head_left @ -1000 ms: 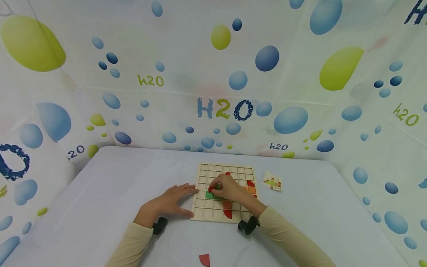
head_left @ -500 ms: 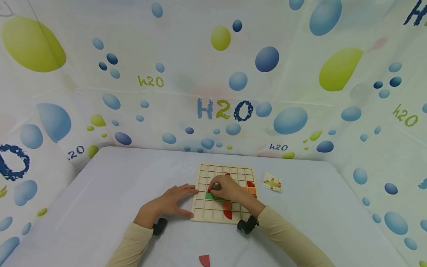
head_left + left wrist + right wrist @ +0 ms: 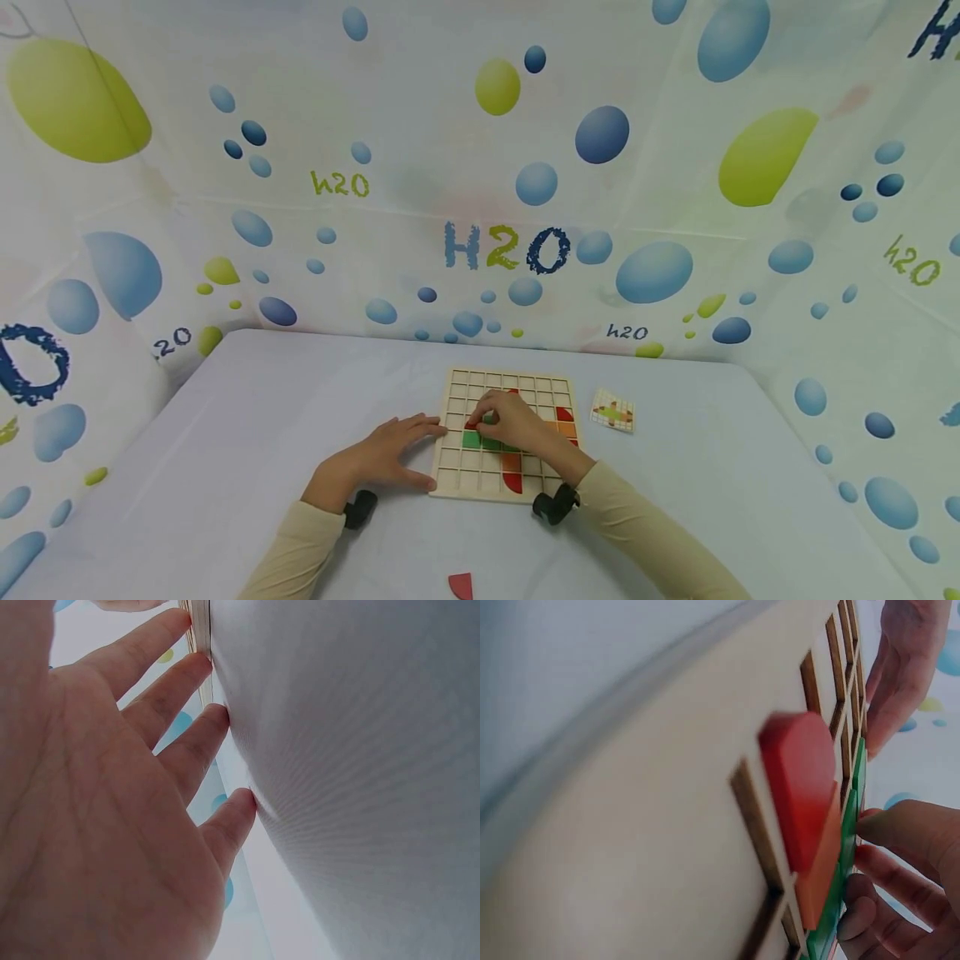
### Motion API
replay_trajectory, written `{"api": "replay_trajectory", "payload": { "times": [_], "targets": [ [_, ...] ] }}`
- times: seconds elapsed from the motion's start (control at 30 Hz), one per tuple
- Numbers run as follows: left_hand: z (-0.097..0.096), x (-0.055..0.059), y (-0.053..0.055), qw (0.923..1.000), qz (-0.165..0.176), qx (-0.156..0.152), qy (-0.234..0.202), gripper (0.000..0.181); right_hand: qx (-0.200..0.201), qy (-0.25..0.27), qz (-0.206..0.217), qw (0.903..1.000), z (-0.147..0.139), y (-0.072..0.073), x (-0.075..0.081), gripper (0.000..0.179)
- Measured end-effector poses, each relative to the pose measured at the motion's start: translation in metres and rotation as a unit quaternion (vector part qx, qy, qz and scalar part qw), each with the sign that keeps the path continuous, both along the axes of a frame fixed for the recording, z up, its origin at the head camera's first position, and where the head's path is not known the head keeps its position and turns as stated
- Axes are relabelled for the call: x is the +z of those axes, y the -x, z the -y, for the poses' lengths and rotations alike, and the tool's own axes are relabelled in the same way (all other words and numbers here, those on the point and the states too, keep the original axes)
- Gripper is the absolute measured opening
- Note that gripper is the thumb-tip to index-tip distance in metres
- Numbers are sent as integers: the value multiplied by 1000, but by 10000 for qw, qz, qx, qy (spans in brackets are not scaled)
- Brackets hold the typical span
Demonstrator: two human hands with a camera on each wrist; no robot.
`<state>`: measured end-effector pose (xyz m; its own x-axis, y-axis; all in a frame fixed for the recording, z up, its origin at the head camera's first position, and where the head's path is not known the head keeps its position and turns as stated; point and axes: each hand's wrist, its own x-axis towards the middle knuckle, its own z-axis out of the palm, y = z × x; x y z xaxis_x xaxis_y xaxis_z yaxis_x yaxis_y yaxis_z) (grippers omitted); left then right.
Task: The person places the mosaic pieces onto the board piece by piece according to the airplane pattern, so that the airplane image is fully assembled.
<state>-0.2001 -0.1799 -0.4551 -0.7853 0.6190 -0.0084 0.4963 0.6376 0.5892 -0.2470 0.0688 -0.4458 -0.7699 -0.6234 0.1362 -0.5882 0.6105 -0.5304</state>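
A wooden grid board [image 3: 461,479] lies on the table with red, orange and green pieces in its cells. My right hand [image 3: 513,419] reaches over the board, thumb and index finger pinching a red piece [image 3: 471,424] at a cell left of the middle; the fingers partly hide it. Just in front of that piece sits a green square [image 3: 471,439]. My left hand [image 3: 386,450] lies at the board's left edge, fingers spread and touching the frame. In the right wrist view a red quarter-circle piece [image 3: 799,780] stands next to an orange square [image 3: 817,881].
A small pattern card [image 3: 612,410] lies right of the board. Near the table's front edge is a loose red quarter-circle piece [image 3: 461,585]. A printed curtain [image 3: 420,208] rises behind the table.
The red piece under my right fingertips has gone from tilted to flatter at the cell, and the right hand has shifted very slightly. My left hand stays put.
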Motion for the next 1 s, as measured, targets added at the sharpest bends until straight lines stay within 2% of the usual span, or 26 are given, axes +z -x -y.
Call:
{"api": "replay_trajectory", "payload": {
  "times": [0.3, 0.6, 1.0],
  "targets": [
    [0, 1, -1, 10000, 16, 26, 25, 76, 41, -32, 107, 9999, -1, -1, -3, 13],
    [1, 0, -1, 10000, -36, -1, 1, 76, 97, 43, 68, 9999, 3, -9, -4, 12],
    [-1, 4, -2, 10000, -39, -14, -34, 76, 187, 48, 522, 9984, 0, -24, -1, 12]
  ]
}}
